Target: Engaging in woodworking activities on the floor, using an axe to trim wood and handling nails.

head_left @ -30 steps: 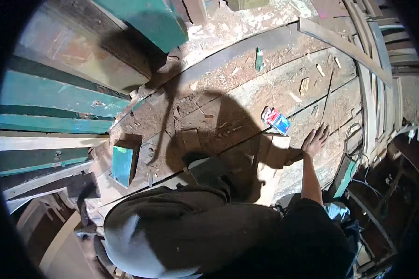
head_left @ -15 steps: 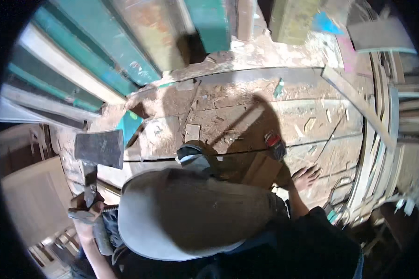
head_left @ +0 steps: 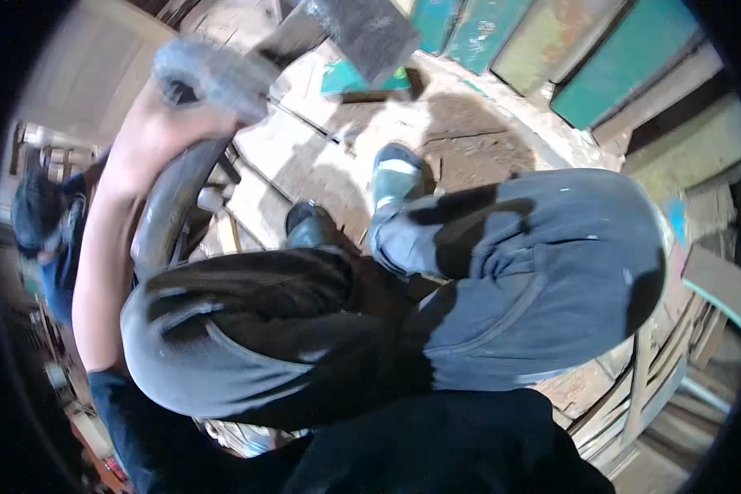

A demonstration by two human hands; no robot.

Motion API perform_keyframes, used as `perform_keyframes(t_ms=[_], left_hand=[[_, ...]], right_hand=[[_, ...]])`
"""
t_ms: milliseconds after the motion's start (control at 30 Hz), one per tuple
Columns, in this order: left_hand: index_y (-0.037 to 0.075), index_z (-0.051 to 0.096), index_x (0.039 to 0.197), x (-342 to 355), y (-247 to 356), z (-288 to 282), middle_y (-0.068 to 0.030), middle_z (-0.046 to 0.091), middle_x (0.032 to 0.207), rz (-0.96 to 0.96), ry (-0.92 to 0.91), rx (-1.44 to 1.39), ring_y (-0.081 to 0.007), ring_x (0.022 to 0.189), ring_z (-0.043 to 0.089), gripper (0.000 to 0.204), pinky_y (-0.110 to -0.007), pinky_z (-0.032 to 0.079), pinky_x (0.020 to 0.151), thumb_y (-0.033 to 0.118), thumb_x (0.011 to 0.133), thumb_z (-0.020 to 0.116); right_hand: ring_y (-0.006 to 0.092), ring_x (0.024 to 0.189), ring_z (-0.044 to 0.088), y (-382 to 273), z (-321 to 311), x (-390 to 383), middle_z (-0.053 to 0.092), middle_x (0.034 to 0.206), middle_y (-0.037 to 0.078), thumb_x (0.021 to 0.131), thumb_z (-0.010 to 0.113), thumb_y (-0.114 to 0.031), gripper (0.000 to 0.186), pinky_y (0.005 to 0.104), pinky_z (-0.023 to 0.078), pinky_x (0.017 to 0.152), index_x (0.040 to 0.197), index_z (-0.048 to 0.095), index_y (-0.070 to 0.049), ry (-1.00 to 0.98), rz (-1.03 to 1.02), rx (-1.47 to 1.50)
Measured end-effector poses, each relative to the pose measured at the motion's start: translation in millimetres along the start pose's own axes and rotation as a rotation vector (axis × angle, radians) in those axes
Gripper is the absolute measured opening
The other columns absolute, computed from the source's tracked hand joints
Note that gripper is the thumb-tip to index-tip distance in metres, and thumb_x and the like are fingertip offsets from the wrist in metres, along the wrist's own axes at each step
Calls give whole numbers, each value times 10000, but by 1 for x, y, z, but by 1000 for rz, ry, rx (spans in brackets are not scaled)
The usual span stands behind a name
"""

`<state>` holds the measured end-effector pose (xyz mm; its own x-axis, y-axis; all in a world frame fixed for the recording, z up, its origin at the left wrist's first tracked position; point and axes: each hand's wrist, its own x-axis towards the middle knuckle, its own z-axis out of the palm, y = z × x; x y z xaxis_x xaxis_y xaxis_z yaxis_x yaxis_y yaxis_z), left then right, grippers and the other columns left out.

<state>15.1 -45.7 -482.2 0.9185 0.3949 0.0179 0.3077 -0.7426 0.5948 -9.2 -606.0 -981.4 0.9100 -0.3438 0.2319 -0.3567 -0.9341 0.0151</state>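
My left hand (head_left: 169, 123) is raised at the upper left, its fingers closed around an axe-like tool just below the head. The tool's head (head_left: 214, 78) is grey and blurred, with a dark hole at one end. A narrow neck joins it to a broad, square dark blade (head_left: 366, 37) pointing away to the right. Its thick grey handle (head_left: 173, 206) runs down beside my bare forearm. My right hand is out of view; only the dark sleeve shows at the lower right. Both my bent knees (head_left: 543, 263) fill the middle.
Green and worn painted boards (head_left: 626, 62) stand along the far right. A green piece (head_left: 346, 78) lies on the plank floor (head_left: 288, 156) beyond my boots (head_left: 399, 169). Strips of timber (head_left: 634, 395) are stacked at right. Another person (head_left: 49, 214) in a dark cap is at left.
The view has swung left. My left hand and the tool have come up closer. My right hand, earlier spread on the floor at right, has gone out of sight. Both knees now show.
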Motion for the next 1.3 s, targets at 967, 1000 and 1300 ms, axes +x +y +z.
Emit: perform_keyframes(t_ms=[967,1000,1300], left_hand=[[2,698,933,76,-119,54,-55,648,776,-43,70,-403,-111,687,601,207,-266,472,522,132,771,690],[4,702,925,75,-123,66,-47,649,769,66,110,-345,-109,690,596,215,-267,472,545,143,761,699],[-21,677,776,85,-196,150,2,612,649,-85,270,-420,-68,621,527,230,-258,455,590,203,750,725]], right_hand=[[218,1045,552,-74,-183,162,576,1139,158,963,530,-145,309,312,439,900,1200,511,53,-71,-385,846],[238,1044,547,-137,-214,178,563,1144,149,940,510,-63,219,322,457,853,1139,531,25,-91,-442,896],[131,727,589,-526,-270,101,655,772,99,917,554,-354,364,294,475,717,937,676,-12,-1033,-1224,1212]])
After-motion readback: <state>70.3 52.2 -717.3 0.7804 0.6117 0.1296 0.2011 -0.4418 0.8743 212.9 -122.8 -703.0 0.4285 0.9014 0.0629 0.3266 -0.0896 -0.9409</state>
